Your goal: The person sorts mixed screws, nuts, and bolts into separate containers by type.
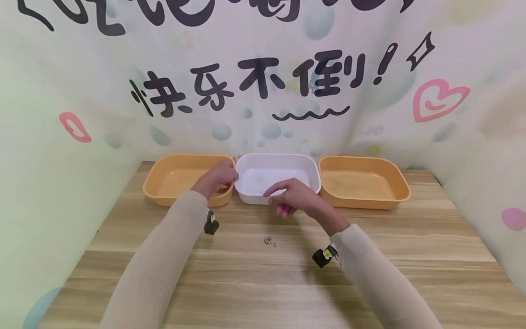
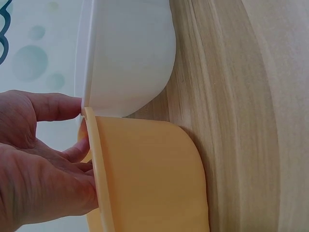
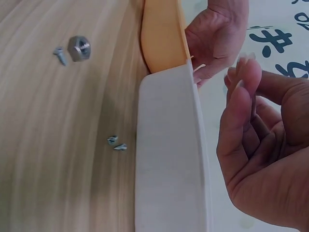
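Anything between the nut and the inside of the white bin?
Yes: the white bin's front wall stands between the nut and the inside; it likely needs lifting over. The right hand hangs over the front rim, near that path. Two screws lie near the wall.

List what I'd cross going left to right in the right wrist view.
A loose screw, a metal nut, a pair of small metal pieces, the white tub, then the right grip.
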`<action>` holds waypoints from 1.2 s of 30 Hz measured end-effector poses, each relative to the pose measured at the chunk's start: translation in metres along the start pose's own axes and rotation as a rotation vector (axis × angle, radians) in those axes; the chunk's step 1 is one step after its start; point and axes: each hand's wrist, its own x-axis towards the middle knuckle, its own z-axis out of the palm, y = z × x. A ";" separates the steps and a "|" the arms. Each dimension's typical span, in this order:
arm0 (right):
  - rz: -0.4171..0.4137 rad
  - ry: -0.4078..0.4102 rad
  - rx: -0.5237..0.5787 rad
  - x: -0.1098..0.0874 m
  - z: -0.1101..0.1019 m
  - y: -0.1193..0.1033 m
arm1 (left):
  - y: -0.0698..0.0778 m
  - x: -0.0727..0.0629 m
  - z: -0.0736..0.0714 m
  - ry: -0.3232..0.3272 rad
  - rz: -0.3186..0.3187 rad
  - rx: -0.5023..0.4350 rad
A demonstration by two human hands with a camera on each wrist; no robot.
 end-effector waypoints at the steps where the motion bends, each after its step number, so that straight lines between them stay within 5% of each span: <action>1: -0.003 -0.013 -0.018 -0.001 0.002 0.003 | -0.001 0.001 0.000 0.000 -0.002 0.000; 22: 0.019 -0.235 -0.059 -0.006 0.046 0.059 | 0.000 -0.002 0.001 -0.001 -0.013 0.007; 36: 0.045 -0.218 -0.060 -0.004 0.049 0.067 | 0.002 -0.003 0.001 -0.007 -0.020 0.004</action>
